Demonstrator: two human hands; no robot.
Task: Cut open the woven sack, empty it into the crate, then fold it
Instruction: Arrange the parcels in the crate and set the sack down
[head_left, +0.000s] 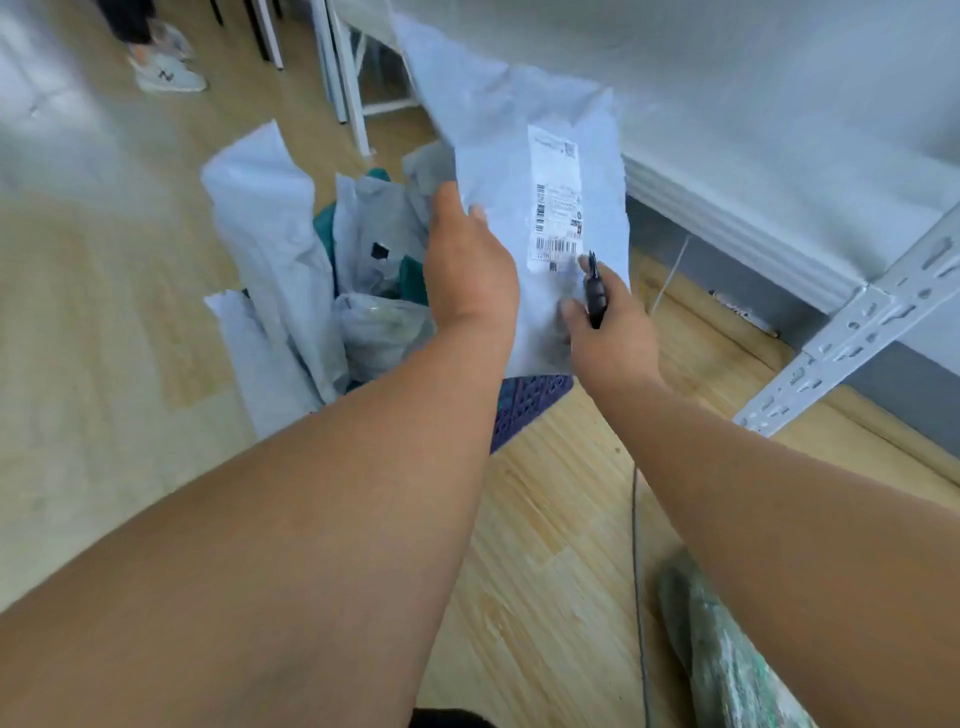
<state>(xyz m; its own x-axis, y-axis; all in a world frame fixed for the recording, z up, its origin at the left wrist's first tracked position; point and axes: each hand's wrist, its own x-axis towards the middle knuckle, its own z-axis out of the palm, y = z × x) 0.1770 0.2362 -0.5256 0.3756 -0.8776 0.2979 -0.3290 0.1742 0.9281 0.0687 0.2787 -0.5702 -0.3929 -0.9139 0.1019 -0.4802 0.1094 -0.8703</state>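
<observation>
Non-task stuff: wood-plank floor (561, 545) underneath. White slotted-angle shelf upright (852, 338) right of the grip, grey skirting (727, 270) running behind it. White table legs (348, 78) up and left of the grip, someone's grey sneaker (169, 75) further left. Thin cable (638, 561) on the floor below the grip, green-speckled wrapped bundle (727, 654) just right of it.

The woven sack (540, 171) is hanging above the crate (524, 402), with the left hand (470, 270) at its left edge and the right hand (608, 322) at its lower right. Parcels (374, 244) are lying in the crate, left of the sack; a shelf upright (857, 322) is standing to the right.
</observation>
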